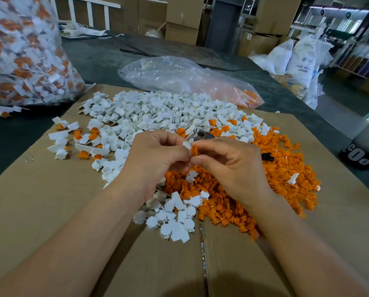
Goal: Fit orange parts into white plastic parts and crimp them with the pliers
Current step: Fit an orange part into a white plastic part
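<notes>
My left hand (pixel 155 155) pinches a small white plastic part (pixel 187 145) at its fingertips. My right hand (pixel 228 161) holds an orange part (pixel 194 151) right against it, the two touching above the piles. Below lie a heap of white parts (pixel 157 116) at the back and a heap of orange parts (pixel 286 168) to the right. The pliers (pixel 203 135) lie partly hidden behind my hands, with a black handle tip (pixel 267 157) showing among the orange parts. Several fitted white-and-orange pieces (pixel 80 144) lie on the left.
Flat cardboard (pixel 50 211) covers the dark table. A big clear bag of fitted pieces (pixel 23 52) stands at the far left. A nearly flat plastic bag (pixel 179 76) with some orange parts lies behind the piles. Cardboard boxes and white sacks (pixel 301 58) stand beyond.
</notes>
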The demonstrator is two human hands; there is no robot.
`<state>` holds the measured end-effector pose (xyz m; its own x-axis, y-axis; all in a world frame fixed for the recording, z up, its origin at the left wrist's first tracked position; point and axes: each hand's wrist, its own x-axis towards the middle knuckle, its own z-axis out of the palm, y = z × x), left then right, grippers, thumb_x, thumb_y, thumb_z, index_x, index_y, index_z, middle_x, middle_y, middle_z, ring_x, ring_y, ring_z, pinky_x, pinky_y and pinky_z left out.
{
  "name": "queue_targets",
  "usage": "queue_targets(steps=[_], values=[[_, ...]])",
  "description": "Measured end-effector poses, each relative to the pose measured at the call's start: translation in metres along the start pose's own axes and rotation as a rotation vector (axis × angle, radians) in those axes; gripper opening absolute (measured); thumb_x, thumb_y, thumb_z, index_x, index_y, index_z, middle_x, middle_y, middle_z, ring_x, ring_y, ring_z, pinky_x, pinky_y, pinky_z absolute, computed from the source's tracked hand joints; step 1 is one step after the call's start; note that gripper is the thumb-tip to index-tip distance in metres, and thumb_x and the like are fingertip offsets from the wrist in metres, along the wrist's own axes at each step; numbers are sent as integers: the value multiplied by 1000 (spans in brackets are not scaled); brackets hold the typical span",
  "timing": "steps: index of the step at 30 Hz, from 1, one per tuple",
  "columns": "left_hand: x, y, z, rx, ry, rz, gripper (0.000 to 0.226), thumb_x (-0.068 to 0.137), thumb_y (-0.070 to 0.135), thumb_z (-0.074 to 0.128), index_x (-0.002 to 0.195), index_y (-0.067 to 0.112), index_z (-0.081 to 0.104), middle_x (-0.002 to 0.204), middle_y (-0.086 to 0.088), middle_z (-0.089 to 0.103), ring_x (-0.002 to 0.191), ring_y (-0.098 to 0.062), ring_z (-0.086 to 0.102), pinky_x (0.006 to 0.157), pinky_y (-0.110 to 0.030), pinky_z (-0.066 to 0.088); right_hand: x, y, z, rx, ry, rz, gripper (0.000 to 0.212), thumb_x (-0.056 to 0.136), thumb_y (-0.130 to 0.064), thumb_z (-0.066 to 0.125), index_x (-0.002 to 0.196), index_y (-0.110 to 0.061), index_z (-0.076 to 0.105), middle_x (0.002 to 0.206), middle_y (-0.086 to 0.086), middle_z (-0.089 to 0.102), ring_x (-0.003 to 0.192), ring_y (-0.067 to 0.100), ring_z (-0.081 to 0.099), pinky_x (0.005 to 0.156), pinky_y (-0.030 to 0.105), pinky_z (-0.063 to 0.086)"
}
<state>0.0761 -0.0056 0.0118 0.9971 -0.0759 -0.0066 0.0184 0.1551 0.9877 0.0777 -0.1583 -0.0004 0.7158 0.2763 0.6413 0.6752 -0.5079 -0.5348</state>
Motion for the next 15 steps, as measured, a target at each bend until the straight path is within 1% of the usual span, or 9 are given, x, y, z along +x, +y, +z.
queue_targets(steps=[4,6,8,10,11,13,15], values=[[0,0,-2,5,-16,-18,19,73,-13,63,63,4,63,50,-7,62,44,-14,59,42,-17,47,-2,1,2,58,34,41,29,74,-16,70,102,-8,69,88,4,71,79,15,68,70,37,57],[0,1,-3,10,-20,-28,19,73,-12,63,64,5,62,49,-6,61,42,-13,58,41,-17,45,-2,1,2,103,24,56,35,73,-15,71,108,-13,65,89,2,69,80,12,68,72,33,57],[0,2,-3,-4,-20,-40,18,73,-12,63,67,5,61,48,-5,60,41,-12,57,39,-16,45,-1,1,2,172,-10,93,46,73,-9,72,113,-23,56,89,-7,67,80,4,67,73,23,56],[1,4,-4,-37,-18,-61,20,73,-13,63,75,6,59,48,-5,61,39,-12,57,38,-16,44,-1,4,0,200,-29,107,53,73,-4,72,117,-26,50,89,-14,63,81,-4,65,72,12,51],[1,4,-4,-53,-16,-72,21,73,-13,63,79,7,58,49,-6,61,39,-13,57,38,-16,43,-1,4,0,202,-33,108,55,73,-2,71,117,-25,50,90,-16,62,81,-7,64,72,10,50],[2,5,-5,-70,-15,-85,24,73,-13,63,82,8,58,48,-6,61,37,-12,55,36,-15,41,-1,5,-1,193,-30,103,54,72,0,71,116,-24,51,90,-18,61,80,-7,63,73,10,50],[2,5,-6,-69,-11,-94,24,72,-11,64,82,10,58,46,-4,58,35,-11,52,35,-14,38,-1,5,-1,179,-32,90,51,73,0,71,116,-21,53,89,-14,62,81,-2,64,74,13,51]])
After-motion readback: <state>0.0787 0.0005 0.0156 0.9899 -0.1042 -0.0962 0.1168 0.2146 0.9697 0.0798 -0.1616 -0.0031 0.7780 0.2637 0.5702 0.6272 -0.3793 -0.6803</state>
